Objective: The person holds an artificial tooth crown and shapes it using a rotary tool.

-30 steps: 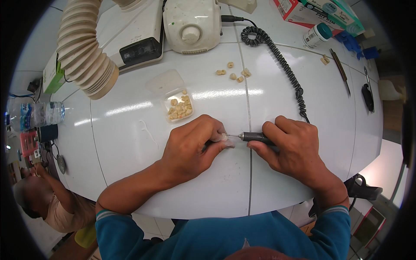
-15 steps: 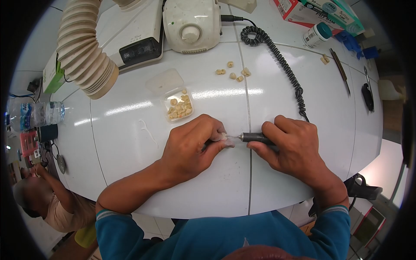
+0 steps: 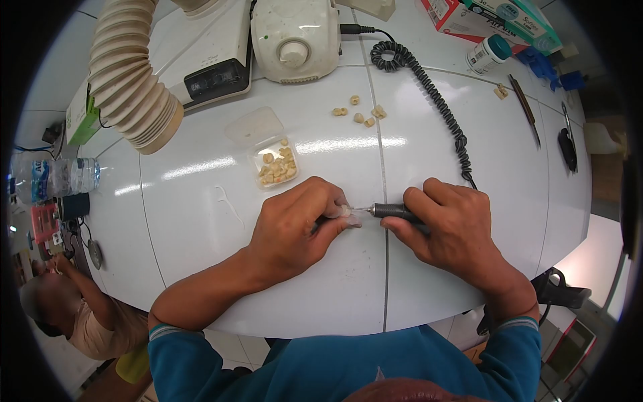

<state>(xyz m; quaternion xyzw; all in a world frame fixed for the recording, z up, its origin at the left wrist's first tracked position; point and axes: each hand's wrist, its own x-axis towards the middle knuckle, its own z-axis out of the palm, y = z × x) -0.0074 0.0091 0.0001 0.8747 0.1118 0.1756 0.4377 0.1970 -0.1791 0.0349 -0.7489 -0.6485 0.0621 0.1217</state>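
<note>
My left hand pinches a small pale dental crown between thumb and fingers, and the fingertips look dusty. My right hand is wrapped round a black rotary handpiece that points left. Its thin metal bit reaches the crown, though the exact contact is too small to make out. Beyond my left hand is an open clear plastic box holding several cream-coloured tooth pieces. Several more tooth pieces lie loose on the white tabletop.
A coiled black cord runs from a white control unit. At the left hangs a ribbed hose. A white jar, boxes and slim tools are at the right. Another person sits at far left.
Almost nothing differs. The handpiece and bit have shifted very slightly left, while both hands keep their hold.
</note>
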